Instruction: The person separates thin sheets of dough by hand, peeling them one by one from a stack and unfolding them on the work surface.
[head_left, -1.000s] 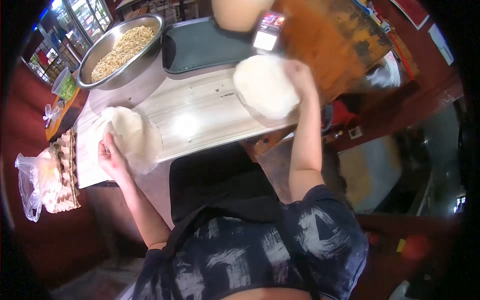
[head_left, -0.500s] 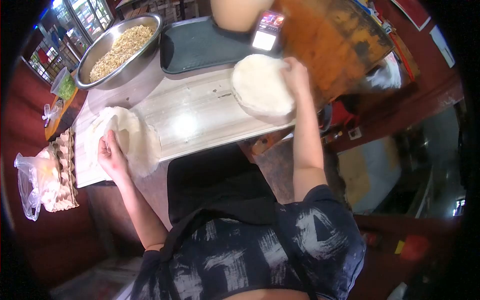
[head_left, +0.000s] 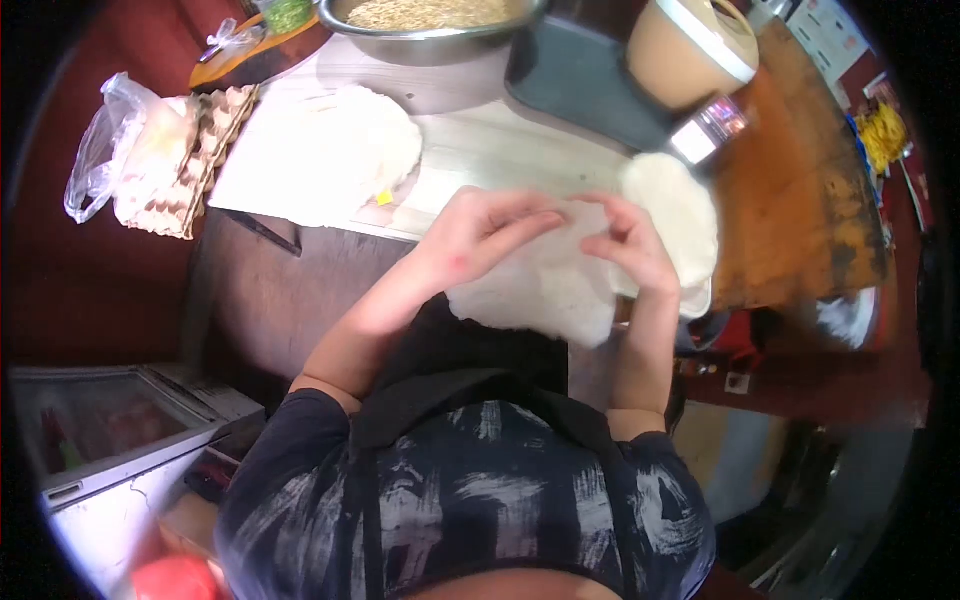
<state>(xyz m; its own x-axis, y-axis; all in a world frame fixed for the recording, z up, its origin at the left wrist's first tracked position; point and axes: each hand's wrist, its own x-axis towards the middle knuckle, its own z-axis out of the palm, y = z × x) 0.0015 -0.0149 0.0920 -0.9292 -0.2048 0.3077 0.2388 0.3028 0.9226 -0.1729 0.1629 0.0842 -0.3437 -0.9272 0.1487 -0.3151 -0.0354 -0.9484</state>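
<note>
A thin, pale round sheet (head_left: 545, 285) hangs between my two hands in front of the black apron. My left hand (head_left: 490, 235) pinches its upper edge from the left, and my right hand (head_left: 630, 240) has its fingers curled at the same edge on the right. Just right of my right hand lies a stack of white round sheets (head_left: 680, 215). More white sheets (head_left: 350, 150) are spread on the left part of the light tabletop (head_left: 465, 140), with a small yellow piece (head_left: 384, 198) at their edge.
A metal bowl of shredded food (head_left: 430, 45) stands at the back. Beside it are a dark tray (head_left: 580, 85), a beige container (head_left: 690, 55) and a lit phone (head_left: 708, 130). Egg cartons with a plastic bag (head_left: 165, 165) sit at the left. A brown wooden surface (head_left: 800, 190) extends right.
Both hands have come together in front of my body, now with a thin sheet between them. The view has turned left, so the table's things appear shifted right.
</note>
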